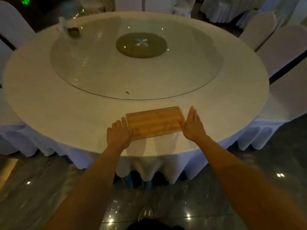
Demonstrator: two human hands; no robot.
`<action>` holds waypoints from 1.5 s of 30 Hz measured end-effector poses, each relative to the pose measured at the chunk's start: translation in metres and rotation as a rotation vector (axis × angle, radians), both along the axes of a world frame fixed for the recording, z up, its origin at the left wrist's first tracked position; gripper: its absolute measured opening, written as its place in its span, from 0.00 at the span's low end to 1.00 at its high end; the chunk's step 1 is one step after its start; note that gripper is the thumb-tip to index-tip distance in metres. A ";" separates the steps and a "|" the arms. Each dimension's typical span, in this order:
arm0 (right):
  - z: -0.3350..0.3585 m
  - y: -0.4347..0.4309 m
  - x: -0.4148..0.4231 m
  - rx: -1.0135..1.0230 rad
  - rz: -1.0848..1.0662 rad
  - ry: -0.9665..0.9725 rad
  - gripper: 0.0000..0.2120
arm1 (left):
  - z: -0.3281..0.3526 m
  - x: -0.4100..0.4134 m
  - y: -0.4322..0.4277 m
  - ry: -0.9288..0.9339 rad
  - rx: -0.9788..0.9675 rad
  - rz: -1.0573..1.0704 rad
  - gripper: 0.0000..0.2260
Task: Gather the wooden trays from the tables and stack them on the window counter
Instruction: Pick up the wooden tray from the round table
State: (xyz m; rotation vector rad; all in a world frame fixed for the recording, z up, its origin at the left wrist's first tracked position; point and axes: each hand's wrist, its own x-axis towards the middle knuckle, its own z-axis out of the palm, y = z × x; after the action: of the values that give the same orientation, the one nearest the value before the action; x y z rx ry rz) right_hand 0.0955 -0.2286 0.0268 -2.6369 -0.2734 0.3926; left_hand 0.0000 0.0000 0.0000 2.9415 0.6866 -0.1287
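Fingers (123, 123) of both hands lie flat and unclenched against the short ends of one wooden tray (155, 122), seemingly not yet lifted off the worktop (66, 107); carrying and stacking remain.

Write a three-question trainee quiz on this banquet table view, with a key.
1. True or false: the wooden tray rests on the glass turntable.
2. Which hand's fingers stretch along the tray's short end: A left hand, B right hand?
3. What does the tray lie on?

Key
1. False; it sits on the tablecloth, nearer the person than the turntable.
2. B.
3. The white cloth of the round table, near its front edge.
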 end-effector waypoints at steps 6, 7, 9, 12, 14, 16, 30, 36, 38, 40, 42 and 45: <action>-0.033 0.016 0.049 -0.111 -0.105 0.083 0.33 | -0.033 0.047 0.011 0.145 -0.121 0.165 0.22; -0.039 0.018 0.056 -0.140 -0.100 0.081 0.31 | -0.038 0.053 0.013 0.161 -0.123 0.185 0.22; -0.049 0.018 0.070 -0.209 -0.103 0.089 0.27 | -0.046 0.063 0.016 0.214 -0.123 0.218 0.23; -0.064 0.016 0.088 -0.231 -0.159 0.192 0.22 | -0.057 0.071 0.019 0.297 -0.103 0.210 0.25; -0.072 0.013 0.095 -0.219 -0.178 0.242 0.23 | -0.063 0.073 0.019 0.319 -0.111 0.197 0.26; -0.078 0.011 0.100 -0.237 -0.176 0.268 0.23 | -0.067 0.073 0.018 0.321 -0.127 0.196 0.27; -0.092 0.020 0.087 -0.152 -0.283 0.137 0.24 | -0.064 0.069 0.025 0.193 -0.248 0.167 0.23; -0.073 0.026 0.075 0.122 -0.481 0.153 0.16 | -0.047 0.069 0.031 0.096 -0.333 0.209 0.21; -0.062 0.027 0.072 0.151 -0.521 0.123 0.16 | -0.039 0.073 0.032 0.047 -0.340 0.202 0.21; -0.049 0.025 0.070 0.169 -0.567 0.083 0.15 | -0.029 0.079 0.032 0.006 -0.331 0.171 0.22; -0.037 0.017 0.067 0.183 -0.611 0.026 0.15 | -0.018 0.088 0.028 -0.038 -0.329 0.126 0.22; -0.018 -0.005 0.065 0.224 -0.690 -0.010 0.14 | 0.001 0.110 0.014 -0.101 -0.336 0.041 0.21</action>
State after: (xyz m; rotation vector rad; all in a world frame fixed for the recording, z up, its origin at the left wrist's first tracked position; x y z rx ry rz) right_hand 0.1610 -0.2332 0.0092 -2.3251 0.5493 0.1038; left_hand 0.1102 0.0137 0.0006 2.5922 0.6403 -0.0814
